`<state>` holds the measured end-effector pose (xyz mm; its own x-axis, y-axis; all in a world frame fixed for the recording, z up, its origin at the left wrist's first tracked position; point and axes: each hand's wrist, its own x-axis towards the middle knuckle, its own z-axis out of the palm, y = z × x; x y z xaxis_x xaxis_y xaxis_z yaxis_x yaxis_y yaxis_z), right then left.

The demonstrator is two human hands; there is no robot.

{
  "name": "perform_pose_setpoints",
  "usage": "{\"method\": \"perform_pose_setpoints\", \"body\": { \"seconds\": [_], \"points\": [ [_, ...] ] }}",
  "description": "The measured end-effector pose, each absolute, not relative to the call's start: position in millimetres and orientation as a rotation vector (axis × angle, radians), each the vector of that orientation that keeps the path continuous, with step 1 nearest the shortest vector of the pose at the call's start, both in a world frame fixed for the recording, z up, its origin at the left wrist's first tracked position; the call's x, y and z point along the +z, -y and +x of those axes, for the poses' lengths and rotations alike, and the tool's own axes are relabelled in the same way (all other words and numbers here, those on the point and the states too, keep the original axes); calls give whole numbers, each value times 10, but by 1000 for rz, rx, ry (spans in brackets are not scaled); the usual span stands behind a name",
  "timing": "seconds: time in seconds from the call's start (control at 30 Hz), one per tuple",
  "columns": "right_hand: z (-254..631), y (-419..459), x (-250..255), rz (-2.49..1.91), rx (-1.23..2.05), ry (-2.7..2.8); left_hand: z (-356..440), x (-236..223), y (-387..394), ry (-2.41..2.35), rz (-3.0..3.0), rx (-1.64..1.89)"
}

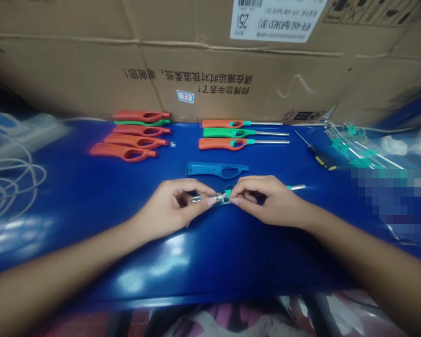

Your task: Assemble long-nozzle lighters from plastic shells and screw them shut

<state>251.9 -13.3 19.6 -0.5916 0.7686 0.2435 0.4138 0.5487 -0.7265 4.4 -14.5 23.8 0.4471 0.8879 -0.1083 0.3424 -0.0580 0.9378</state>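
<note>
My left hand [180, 201] is closed, thumb and fingertips pinching a shiny tube-shaped lighter part [197, 199] with a metal end. Just to its right, my right hand [268, 199] is closed in a pinch beside a small turquoise piece [228, 192] and a thin pale wire; what its fingertips grip is too small to make out. Under both hands lies a blue lighter shell half [215, 204], mostly covered. A metal lighter barrel [297, 187] sticks out past my right hand. Beyond my hands rests another blue shell half [215, 169], hollow side up.
Three long-nosed lighters [221, 144] lie in a row at the back. Several orange, red and green shells [124, 152] are left of them, near tiny metal bits [173, 144]. A screwdriver [321, 157], bagged barrels [354, 152], white cable [30, 182] and cardboard box [91, 70] surround them.
</note>
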Motion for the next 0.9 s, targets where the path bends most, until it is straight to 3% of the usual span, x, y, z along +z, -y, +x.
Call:
{"method": "perform_pose_setpoints", "body": {
  "seconds": [0.9],
  "points": [
    [2519,136,196,-921,849,2250,58,235,137,-1081,1672,670]
  ]
}}
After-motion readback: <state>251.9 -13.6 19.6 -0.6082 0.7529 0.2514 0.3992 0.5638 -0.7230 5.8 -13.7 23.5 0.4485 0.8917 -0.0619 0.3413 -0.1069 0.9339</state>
